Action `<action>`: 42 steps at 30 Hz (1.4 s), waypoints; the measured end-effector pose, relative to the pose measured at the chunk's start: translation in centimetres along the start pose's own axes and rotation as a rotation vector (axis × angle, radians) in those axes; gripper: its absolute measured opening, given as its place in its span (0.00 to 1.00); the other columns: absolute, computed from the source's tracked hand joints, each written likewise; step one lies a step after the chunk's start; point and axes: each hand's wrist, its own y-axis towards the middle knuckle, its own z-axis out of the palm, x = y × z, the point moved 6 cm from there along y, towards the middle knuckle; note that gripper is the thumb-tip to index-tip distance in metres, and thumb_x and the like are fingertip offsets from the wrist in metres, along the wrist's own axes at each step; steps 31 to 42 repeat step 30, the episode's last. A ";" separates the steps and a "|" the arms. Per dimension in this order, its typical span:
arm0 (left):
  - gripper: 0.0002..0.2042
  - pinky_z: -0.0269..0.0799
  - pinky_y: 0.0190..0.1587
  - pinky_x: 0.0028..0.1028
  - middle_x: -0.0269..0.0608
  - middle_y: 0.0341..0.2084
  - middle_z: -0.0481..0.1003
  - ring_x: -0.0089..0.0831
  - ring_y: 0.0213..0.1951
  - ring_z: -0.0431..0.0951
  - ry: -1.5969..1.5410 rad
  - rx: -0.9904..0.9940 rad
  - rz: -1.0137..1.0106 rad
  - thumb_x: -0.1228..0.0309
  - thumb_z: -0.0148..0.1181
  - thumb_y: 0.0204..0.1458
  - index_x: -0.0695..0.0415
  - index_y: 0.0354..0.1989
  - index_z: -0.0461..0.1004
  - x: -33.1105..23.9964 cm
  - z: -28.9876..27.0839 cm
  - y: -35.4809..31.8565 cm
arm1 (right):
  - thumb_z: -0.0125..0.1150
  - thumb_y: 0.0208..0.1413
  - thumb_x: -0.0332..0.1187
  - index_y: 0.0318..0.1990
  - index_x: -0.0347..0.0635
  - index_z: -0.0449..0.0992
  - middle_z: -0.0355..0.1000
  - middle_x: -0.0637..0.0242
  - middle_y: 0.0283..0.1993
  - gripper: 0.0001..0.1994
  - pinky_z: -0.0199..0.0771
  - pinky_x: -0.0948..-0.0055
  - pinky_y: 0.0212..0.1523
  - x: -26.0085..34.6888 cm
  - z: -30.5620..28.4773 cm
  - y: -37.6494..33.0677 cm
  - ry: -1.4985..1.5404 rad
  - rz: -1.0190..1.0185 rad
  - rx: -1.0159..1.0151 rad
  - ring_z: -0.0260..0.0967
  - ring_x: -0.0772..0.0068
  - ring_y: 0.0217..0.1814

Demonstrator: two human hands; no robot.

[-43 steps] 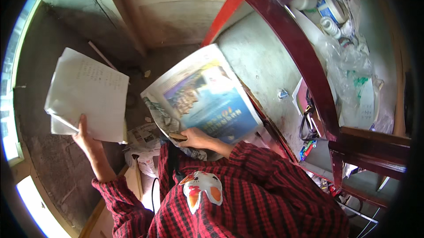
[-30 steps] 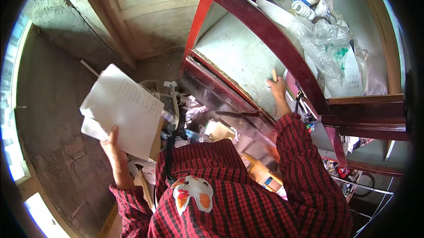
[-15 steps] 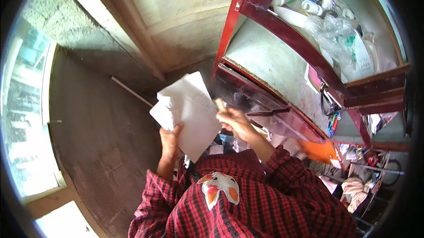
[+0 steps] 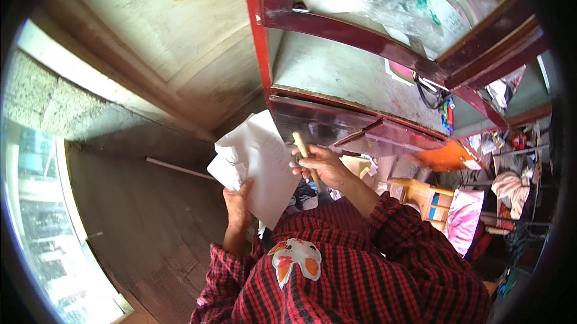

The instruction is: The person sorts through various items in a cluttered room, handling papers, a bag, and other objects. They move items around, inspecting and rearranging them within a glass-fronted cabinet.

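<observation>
My left hand (image 4: pixel 238 202) grips several sheets of white paper (image 4: pixel 271 171) by their lower left edge, the thumb on top. Against the sheets it also pins a crumpled white piece (image 4: pixel 233 162), whose kind I cannot make out. Faint writing shows on the upper sheet. To the right of the paper, my right hand (image 4: pixel 327 166) is closed around a pale wooden stick (image 4: pixel 300 144), held nearly upright, its lower end showing below the fingers. A small dark round thing (image 4: pixel 296 159) sits at the fingertips beside the stick.
A dark red cabinet (image 4: pixel 354 31) stands ahead; its upper shelf bears plastic bags (image 4: pixel 399 0) and white containers. Pens (image 4: pixel 448 115) lie on the shelf below. A light rod (image 4: pixel 179 168) leans by the dark surface at left. A wooden chair (image 4: pixel 421 195) stands at right.
The view has turned right, bringing the wooden chair in. My right hand has tilted, so more of the stick and the dark round thing show. My left hand still holds the paper.
</observation>
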 end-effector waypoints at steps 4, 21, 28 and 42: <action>0.18 0.68 0.38 0.27 0.37 0.37 0.71 0.27 0.36 0.72 0.060 0.074 -0.029 0.76 0.56 0.46 0.64 0.48 0.65 1.6 1.9 0.3 | 0.52 0.54 0.28 0.47 0.35 0.67 0.71 0.62 0.38 0.13 0.70 0.80 0.28 -1.7 -0.1 -0.4 -0.154 -0.093 -0.135 0.72 0.75 0.33; 0.22 0.69 0.45 0.31 0.45 0.43 0.68 0.33 0.43 0.70 0.146 0.334 -0.316 0.59 0.50 0.56 0.67 0.49 0.62 4.2 3.7 -0.5 | 0.56 0.45 0.35 0.45 0.39 0.68 0.62 0.57 0.47 0.18 0.59 0.62 0.48 -5.0 6.8 -3.2 -1.064 -0.524 -0.610 0.58 0.58 0.51; 0.22 0.66 0.46 0.34 0.41 0.40 0.68 0.32 0.43 0.69 0.302 0.307 -0.229 0.58 0.55 0.51 0.63 0.47 0.65 4.9 2.9 3.7 | 0.67 0.39 0.38 0.49 0.38 0.67 0.63 0.55 0.51 0.27 0.58 0.63 0.56 -11.3 -4.6 -6.3 -0.312 -0.605 -0.854 0.58 0.58 0.56; 0.23 0.64 0.48 0.34 0.41 0.41 0.68 0.34 0.44 0.68 0.277 0.411 -0.257 0.56 0.53 0.52 0.62 0.48 0.64 4.7 4.7 2.8 | 0.66 0.40 0.37 0.49 0.38 0.67 0.65 0.57 0.48 0.26 0.61 0.64 0.53 -15.9 -10.0 -7.8 -0.334 -0.529 -0.940 0.61 0.59 0.53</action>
